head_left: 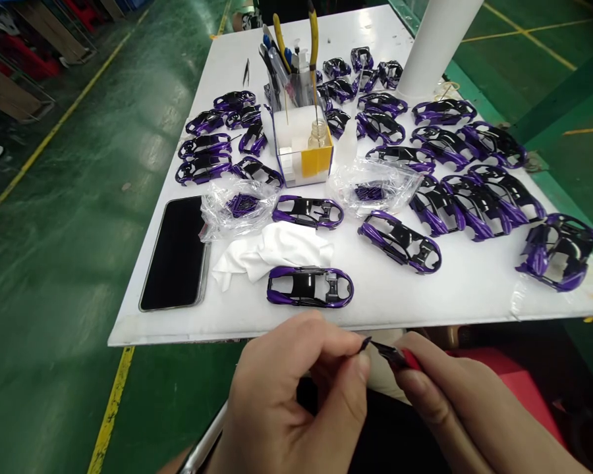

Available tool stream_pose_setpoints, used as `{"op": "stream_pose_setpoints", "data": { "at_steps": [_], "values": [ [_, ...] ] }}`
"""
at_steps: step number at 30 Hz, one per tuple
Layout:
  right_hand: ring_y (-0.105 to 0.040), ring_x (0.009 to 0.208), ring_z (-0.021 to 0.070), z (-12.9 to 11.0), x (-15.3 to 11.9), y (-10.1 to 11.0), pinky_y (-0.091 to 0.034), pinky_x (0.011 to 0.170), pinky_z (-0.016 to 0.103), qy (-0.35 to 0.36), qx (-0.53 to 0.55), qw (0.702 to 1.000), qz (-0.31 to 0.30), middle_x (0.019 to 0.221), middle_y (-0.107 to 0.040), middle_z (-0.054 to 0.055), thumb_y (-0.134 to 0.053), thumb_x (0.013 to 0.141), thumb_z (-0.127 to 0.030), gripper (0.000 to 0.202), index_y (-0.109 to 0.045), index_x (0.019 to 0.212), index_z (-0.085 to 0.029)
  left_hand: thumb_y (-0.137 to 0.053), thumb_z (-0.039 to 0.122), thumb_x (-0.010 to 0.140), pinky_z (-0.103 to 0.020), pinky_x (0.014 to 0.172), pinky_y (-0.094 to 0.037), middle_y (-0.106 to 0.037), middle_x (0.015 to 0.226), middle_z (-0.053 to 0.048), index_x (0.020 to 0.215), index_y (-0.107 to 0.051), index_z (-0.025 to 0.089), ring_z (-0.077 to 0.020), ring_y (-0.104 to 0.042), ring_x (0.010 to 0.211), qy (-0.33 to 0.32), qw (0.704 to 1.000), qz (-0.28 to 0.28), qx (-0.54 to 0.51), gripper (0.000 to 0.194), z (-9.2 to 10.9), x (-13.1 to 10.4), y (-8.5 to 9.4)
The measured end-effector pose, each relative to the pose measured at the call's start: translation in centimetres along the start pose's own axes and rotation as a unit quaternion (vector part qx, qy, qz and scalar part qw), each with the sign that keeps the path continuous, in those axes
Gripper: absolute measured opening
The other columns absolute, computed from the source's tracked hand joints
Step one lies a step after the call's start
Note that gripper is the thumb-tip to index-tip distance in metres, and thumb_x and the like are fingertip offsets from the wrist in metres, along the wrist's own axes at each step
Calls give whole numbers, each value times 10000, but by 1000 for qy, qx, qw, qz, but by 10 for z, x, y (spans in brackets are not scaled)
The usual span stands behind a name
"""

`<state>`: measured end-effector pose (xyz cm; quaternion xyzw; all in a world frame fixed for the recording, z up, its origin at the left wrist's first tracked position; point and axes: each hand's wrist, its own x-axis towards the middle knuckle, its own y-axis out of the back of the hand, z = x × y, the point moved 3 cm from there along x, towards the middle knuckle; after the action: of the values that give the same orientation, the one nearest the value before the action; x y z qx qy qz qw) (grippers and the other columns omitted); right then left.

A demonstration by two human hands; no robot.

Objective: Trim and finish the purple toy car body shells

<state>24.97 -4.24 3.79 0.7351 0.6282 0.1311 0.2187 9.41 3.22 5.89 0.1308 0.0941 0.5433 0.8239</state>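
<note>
In front of the table's near edge, my left hand (296, 388) pinches a small dark part (365, 343) between thumb and forefinger. My right hand (445, 382) grips a craft knife (409, 359) with a red handle, its dark blade pointing at the part. The tip is close to the part; whether they touch I cannot tell. Just beyond the hands lies a purple-and-black toy car body (304, 287). Behind it are a crumpled white cloth (271, 251) and another car body (308, 211). A third car body (400, 241) lies to the right.
Two clear plastic bags (240, 207) hold small purple parts. A phone (174, 253) lies at the left edge. A tool holder (302, 148) contains pliers, knives and a glass jar (318, 133). Several more car bodies (489, 204) cover the back and right. A white pipe (437, 46) rises behind.
</note>
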Motion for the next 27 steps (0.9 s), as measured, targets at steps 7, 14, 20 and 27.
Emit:
{"op": "stream_pose_setpoints", "data": {
  "at_steps": [7,14,20,27],
  "values": [
    [-482,343,183,3,-1,-6,-369,314,282,17,44,998,-37,498,-571,-1,-421,1040,-563,408,-611,788,-304,-682,104,823,-192,568,-502,-578,574,76,800,-732,279,-93,-603,540,-7,999,22,-29,184,-5,2,0],
    [-616,479,178,8,-7,0,-473,403,235,-19,35,997,63,695,-689,12,-513,1031,-498,253,-663,1024,-295,-682,71,807,-181,554,-501,-608,626,91,838,-719,293,-54,-550,467,-29,997,53,-52,227,-4,0,-3],
    [-745,728,166,2,-5,1,-554,548,173,47,-53,994,84,929,-753,-31,-504,1052,-343,167,-562,1202,-387,-691,95,830,-187,516,-478,-633,633,82,854,-730,303,-69,-569,476,-35,998,45,-38,212,-2,-1,-5],
    [-614,473,127,-7,4,-8,-429,421,212,144,-62,986,62,692,-659,-46,-457,1071,-295,112,-568,1055,-300,-693,80,822,-173,518,-502,-647,634,86,863,-741,309,-71,-575,483,-32,997,43,-52,237,-2,-2,-7]
  ]
}}
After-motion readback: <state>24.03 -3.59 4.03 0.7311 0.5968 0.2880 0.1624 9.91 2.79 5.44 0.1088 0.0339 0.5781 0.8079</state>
